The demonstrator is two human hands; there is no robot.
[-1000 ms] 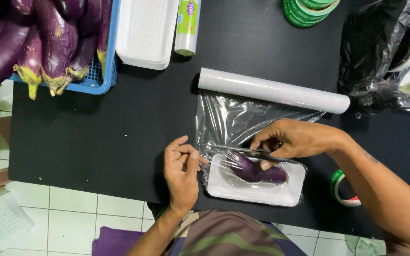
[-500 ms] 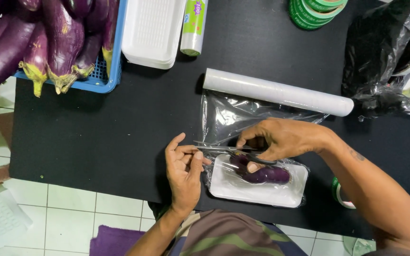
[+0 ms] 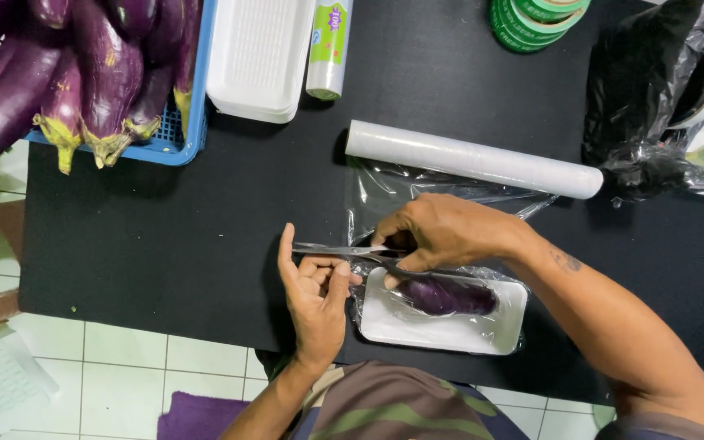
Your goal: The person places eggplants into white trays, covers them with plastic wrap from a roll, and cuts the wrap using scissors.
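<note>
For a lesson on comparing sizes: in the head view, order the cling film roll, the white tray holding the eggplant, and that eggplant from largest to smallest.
1. Cling film roll, longest.
2. White tray, shorter but wider.
3. Eggplant inside the tray, smallest.

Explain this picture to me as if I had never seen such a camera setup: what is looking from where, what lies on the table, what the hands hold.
There is no machine here: a camera worn on a person's head looks down at their two bare hands over a black table. The right hand holds metal scissors at a sheet of clear plastic film pulled from a white roll. The left hand touches the film's edge. Below sits a white foam tray with one purple eggplant under film. Farther off are a blue basket of eggplants, spare trays and green tape rolls.
</note>
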